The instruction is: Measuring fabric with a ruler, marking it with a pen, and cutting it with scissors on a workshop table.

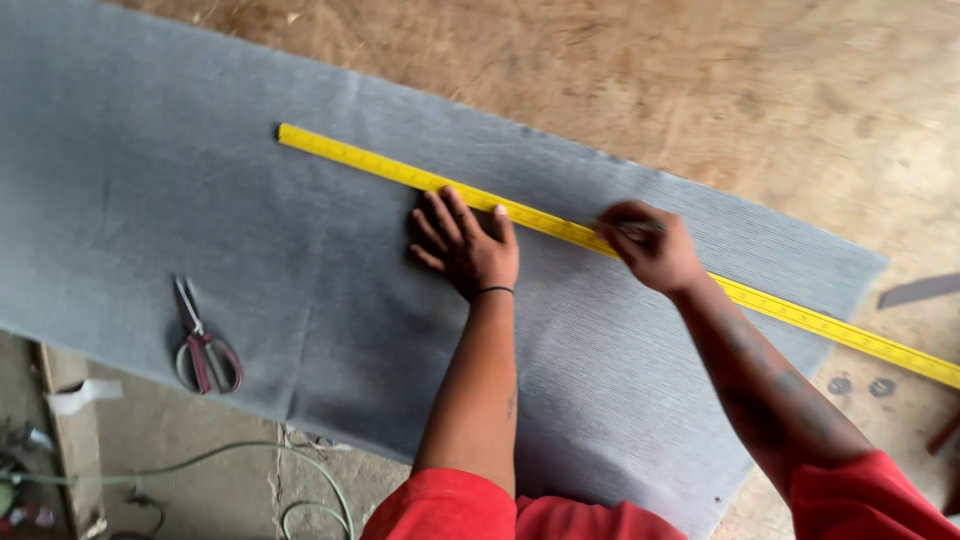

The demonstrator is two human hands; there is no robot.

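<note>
A long yellow ruler (350,157) lies diagonally across a wide strip of grey ribbed fabric (150,170) spread over a plywood table. My left hand (462,243) presses flat on the fabric, fingers spread, fingertips against the ruler's near edge. Just to its right, my right hand (650,246) is closed around a thin marking tool, its tip at the ruler's edge. The tool is blurred and mostly hidden by my fingers.
Scissors (203,345) with dark red handles rest on the fabric at the lower left. The plywood tabletop (700,80) shows beyond the fabric. A pale green cord (300,480) loops below the table edge. Two small round metal pieces (860,386) lie at the right.
</note>
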